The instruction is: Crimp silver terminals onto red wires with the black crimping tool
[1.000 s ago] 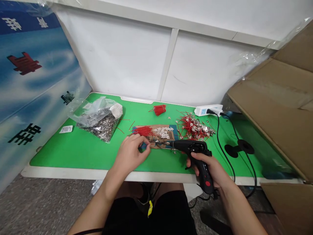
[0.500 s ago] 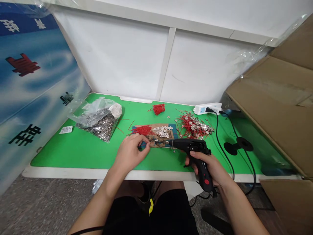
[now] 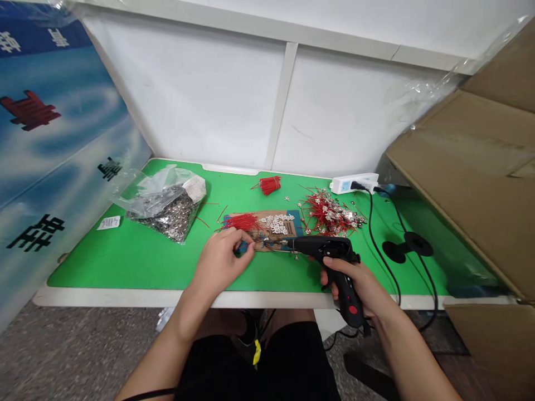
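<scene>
My right hand (image 3: 355, 278) is wrapped around the handle of a black soldering gun (image 3: 324, 245). The gun points left, and its metal tip (image 3: 278, 241) is over a cardboard piece (image 3: 288, 240), close to a small metal terminal (image 3: 266, 240). Thumb and forefinger of my left hand (image 3: 225, 256) are pinched together just left of the tip, on what looks like a thin red wire, mostly hidden by the fingers. Behind them on the cardboard lie a row of red wires (image 3: 242, 221) and several loose silvery terminals (image 3: 278, 223).
A pile of wires with terminals (image 3: 330, 213) lies at right, a bundle of red wires (image 3: 270, 185) farther back. At left is a plastic bag of metal parts (image 3: 171, 211). A power strip (image 3: 355, 182), black spool (image 3: 407, 247), cables and cardboard box (image 3: 468, 150) line the right side.
The view has shifted slightly. Both hands and the soldering gun keep nearly the same pose; the gun's tip stays by the left fingertips.
</scene>
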Tool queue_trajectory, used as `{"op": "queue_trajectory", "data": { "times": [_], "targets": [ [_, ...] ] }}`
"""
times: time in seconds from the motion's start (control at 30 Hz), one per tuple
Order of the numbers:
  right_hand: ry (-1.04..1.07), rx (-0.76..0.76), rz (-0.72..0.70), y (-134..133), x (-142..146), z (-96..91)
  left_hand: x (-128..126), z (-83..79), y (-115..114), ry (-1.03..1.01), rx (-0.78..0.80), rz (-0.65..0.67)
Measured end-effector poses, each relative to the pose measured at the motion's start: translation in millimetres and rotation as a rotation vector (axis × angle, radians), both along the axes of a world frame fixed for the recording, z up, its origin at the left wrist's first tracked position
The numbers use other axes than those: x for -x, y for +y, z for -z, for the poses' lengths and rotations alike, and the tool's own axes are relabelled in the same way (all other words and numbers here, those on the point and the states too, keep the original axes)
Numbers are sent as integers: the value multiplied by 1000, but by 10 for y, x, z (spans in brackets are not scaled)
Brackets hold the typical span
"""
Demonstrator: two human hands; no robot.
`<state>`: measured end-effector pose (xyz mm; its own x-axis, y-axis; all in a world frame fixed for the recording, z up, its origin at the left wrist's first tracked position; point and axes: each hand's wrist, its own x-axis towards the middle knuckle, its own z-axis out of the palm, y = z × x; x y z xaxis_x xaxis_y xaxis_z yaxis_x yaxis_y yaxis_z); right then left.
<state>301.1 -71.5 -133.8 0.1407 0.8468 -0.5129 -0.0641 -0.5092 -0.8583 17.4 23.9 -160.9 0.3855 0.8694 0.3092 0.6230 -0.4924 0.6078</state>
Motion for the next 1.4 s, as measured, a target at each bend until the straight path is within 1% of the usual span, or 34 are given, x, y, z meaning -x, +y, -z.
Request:
{"op": "queue_trajectory", "data": {
  "times": [0.17,0.27,0.4,0.63,0.73,1.07,1.17,1.27,1.3,1.33,1.4],
  "targets": [
    [-4,18,12,8,4,-6,-5,-10,-8,-1,0,-1],
    [-13,5,-32,15,-16,17,-4,-8,-9,-1,-1,0],
    [6,32,-77,25,-38,29,-4,4,-1,9,2,-2],
    [70,58,-86,64,-59,14,2,10,7,13,-5,-3],
    [88,48,-86,66,-74,28,1,6,4,10,-4,2],
    [112,55,-78,55,-47,22,-4,1,1,37,22,-10],
    [232,36,-40,32,-68,27,-6,2,4,29,45,-6],
    [409,-51,95,-18,-158,76,-7,-1,11,27,58,-5],
    [439,-76,125,-38,-202,102,-8,-3,12,25,64,-4],
    [452,-68,119,-56,-249,128,-8,-6,13,20,71,-4],
    [466,-108,141,-84,-341,178,-9,-11,13,6,80,-7]
  ]
}}
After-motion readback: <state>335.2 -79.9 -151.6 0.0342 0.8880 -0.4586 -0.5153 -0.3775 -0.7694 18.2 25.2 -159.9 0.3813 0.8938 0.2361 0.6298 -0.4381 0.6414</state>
